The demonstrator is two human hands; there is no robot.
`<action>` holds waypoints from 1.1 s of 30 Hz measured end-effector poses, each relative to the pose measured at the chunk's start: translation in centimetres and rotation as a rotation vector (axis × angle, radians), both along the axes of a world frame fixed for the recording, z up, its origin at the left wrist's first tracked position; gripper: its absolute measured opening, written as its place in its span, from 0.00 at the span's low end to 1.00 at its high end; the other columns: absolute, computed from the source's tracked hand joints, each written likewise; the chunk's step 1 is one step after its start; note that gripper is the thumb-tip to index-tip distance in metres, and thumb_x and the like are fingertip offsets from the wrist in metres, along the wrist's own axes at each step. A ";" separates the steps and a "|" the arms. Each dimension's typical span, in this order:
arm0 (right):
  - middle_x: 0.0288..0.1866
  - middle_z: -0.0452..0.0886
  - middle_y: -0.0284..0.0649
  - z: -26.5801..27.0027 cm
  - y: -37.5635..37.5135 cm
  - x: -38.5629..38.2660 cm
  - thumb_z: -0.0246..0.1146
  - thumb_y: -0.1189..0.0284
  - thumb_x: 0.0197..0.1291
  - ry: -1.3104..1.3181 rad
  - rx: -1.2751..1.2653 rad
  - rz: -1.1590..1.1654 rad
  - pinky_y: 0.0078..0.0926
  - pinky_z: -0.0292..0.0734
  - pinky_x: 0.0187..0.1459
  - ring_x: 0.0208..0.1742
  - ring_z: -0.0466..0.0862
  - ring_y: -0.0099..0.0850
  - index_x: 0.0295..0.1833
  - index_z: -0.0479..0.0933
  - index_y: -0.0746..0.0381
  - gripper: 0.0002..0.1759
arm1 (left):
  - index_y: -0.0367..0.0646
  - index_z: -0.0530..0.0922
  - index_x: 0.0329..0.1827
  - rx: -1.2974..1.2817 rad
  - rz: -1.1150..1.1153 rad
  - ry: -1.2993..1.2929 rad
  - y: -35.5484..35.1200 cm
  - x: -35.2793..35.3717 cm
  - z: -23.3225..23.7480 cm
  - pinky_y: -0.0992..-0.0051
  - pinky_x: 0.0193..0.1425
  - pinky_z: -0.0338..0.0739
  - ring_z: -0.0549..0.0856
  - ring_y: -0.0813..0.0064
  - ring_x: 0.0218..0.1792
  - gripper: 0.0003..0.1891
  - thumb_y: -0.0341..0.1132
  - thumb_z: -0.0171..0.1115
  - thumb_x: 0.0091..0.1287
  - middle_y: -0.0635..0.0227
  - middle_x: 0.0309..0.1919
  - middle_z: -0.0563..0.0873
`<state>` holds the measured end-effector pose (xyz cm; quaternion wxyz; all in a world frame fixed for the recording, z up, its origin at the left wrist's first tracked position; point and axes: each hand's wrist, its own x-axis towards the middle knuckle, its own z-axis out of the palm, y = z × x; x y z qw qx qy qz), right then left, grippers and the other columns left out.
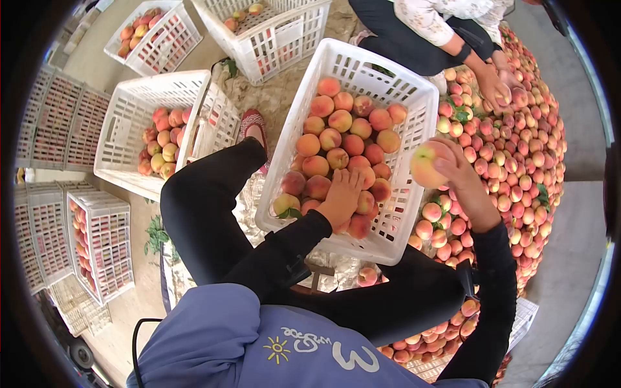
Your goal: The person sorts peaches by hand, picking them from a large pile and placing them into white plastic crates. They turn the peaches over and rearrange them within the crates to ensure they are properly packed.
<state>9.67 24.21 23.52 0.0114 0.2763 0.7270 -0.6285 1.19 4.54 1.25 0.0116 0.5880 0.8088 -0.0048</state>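
A white plastic crate stands between my knees, partly filled with red and yellow peaches. My left hand is inside it, resting on the peaches near the front; its fingers reach over the fruit, and what lies under the palm is hidden. Beyond the crate's right rim, my right hand holds up a single yellowish peach, the fingers curled around its right side. Just past that hand spreads a large heap of loose peaches.
Another person's hands work among the peaches at the heap's far end. More white crates with peaches stand to the left, including a wide crate, a far crate and a slatted crate. Green leaves lie by my left knee.
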 end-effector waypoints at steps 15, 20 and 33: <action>0.65 0.73 0.48 -24.5 -6.7 -8.2 0.56 0.58 0.65 -0.079 0.820 0.579 0.44 0.70 0.61 0.55 0.77 0.53 0.73 0.63 0.53 0.31 | 0.42 0.80 0.58 0.065 0.044 -0.239 0.2 0.8 -0.4 0.62 0.68 0.62 0.77 0.64 0.62 0.23 0.43 0.57 0.62 0.61 0.55 0.83; 0.66 0.74 0.52 -25.7 -5.5 -8.6 0.52 0.63 0.70 -0.013 0.405 0.475 0.37 0.66 0.66 0.66 0.74 0.45 0.74 0.62 0.60 0.29 | 0.45 0.82 0.49 0.066 0.099 -0.415 -2.8 -3.7 1.4 0.62 0.51 0.74 0.82 0.65 0.47 0.14 0.36 0.57 0.62 0.64 0.43 0.85; 0.73 0.62 0.53 -18.3 1.8 -0.1 0.65 0.64 0.55 -0.204 1.161 -0.212 0.51 0.74 0.59 0.65 0.74 0.49 0.68 0.69 0.53 0.33 | 0.45 0.73 0.59 0.225 0.126 -0.576 2.2 -13.0 1.8 0.56 0.49 0.79 0.82 0.55 0.50 0.21 0.38 0.60 0.63 0.57 0.49 0.81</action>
